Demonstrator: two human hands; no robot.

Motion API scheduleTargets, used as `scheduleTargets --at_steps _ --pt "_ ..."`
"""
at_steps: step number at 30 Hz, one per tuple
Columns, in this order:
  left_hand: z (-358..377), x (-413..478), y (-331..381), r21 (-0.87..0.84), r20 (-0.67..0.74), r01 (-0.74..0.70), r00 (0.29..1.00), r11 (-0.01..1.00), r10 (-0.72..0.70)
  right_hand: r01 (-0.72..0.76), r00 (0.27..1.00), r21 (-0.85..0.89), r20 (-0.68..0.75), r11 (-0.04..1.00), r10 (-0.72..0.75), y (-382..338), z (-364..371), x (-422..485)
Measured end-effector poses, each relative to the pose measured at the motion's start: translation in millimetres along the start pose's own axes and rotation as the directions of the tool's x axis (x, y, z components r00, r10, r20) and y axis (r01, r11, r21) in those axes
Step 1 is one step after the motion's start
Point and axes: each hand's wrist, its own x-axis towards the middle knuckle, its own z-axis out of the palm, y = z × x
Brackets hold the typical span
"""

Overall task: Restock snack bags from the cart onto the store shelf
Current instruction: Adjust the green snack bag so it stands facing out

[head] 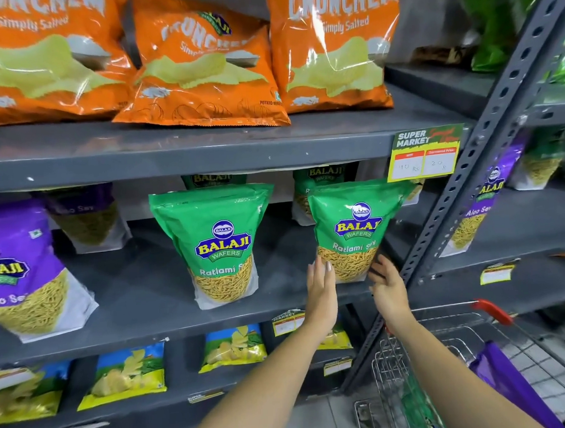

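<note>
A green Balaji Ratlami Sev bag (pixel 350 230) stands upright at the right end of the middle shelf (pixel 169 331). My left hand (pixel 321 287) lies flat against its lower left edge, fingers straight. My right hand (pixel 388 287) is at its lower right corner, fingers loosely spread and touching the bag. Neither hand wraps around it. A second green Ratlami Sev bag (pixel 217 246) stands to the left. The wire cart (pixel 445 346) with a red handle is at the lower right and holds a purple bag (pixel 502 379) and a green bag (pixel 419 406).
Purple Aloo Sev bags (pixel 22 270) stand at the left of the middle shelf. Orange Crunchem chip bags (pixel 201 64) fill the shelf above. A price tag (pixel 423 154) hangs over the bag. A perforated grey upright (pixel 462 178) borders the bay on the right. Chip bags (pixel 129 372) lie below.
</note>
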Motion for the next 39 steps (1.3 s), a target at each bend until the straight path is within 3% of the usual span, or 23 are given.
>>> scheduleTargets --at_steps 2,4,7,10,14,17,20,23,29,35,39 --pt "-18 -16 -4 0.003 -0.091 -0.035 0.995 0.999 0.035 0.064 0.983 0.03 -0.173 0.997 -0.058 2 5 -12" --pt "-44 -39 -16 -0.022 -0.28 -0.12 0.954 0.992 0.109 0.132 0.967 -0.013 -0.216 0.991 -0.132 8 18 -28" --pt "-97 -66 -35 -0.03 -0.628 -0.102 0.776 0.994 0.06 0.229 0.973 -0.09 0.021 0.969 -0.228 15 57 -49" --pt "-154 -71 -46 -0.085 -0.777 -0.013 0.627 0.996 -0.058 0.361 0.903 -0.17 0.309 0.917 -0.298 7 106 -56" --pt "-190 -53 -38 -0.221 -0.643 -0.023 0.755 0.975 -0.128 0.241 0.834 -0.251 0.548 0.938 -0.067 -22 156 -48" --pt "-194 -40 -17 -0.359 -0.511 -0.033 0.843 0.933 -0.167 0.19 0.814 -0.28 0.581 0.941 0.009 -36 178 -38" --pt "-196 -35 -6 -0.288 -0.386 -0.001 0.915 0.958 -0.115 0.163 0.793 -0.259 0.609 0.952 0.03 -34 189 -34" --pt "-204 -29 -16 -0.171 -0.365 0.058 0.924 0.984 -0.118 0.204 0.791 -0.274 0.612 0.94 0.006 -40 187 -45" --pt "-211 -28 -7 -0.118 -0.334 0.102 0.933 0.988 -0.136 0.248 0.79 -0.277 0.612 0.928 -0.028 -40 183 -57" --pt "-215 -61 7 0.114 -0.374 0.045 0.927 0.993 0.001 0.263 0.888 -0.315 0.448 0.912 -0.101 -72 166 -62" --pt "-236 -95 22 0.32 -0.271 -0.152 0.931 0.935 0.244 0.387 0.875 -0.314 0.421 0.867 -0.238 -113 142 -68"
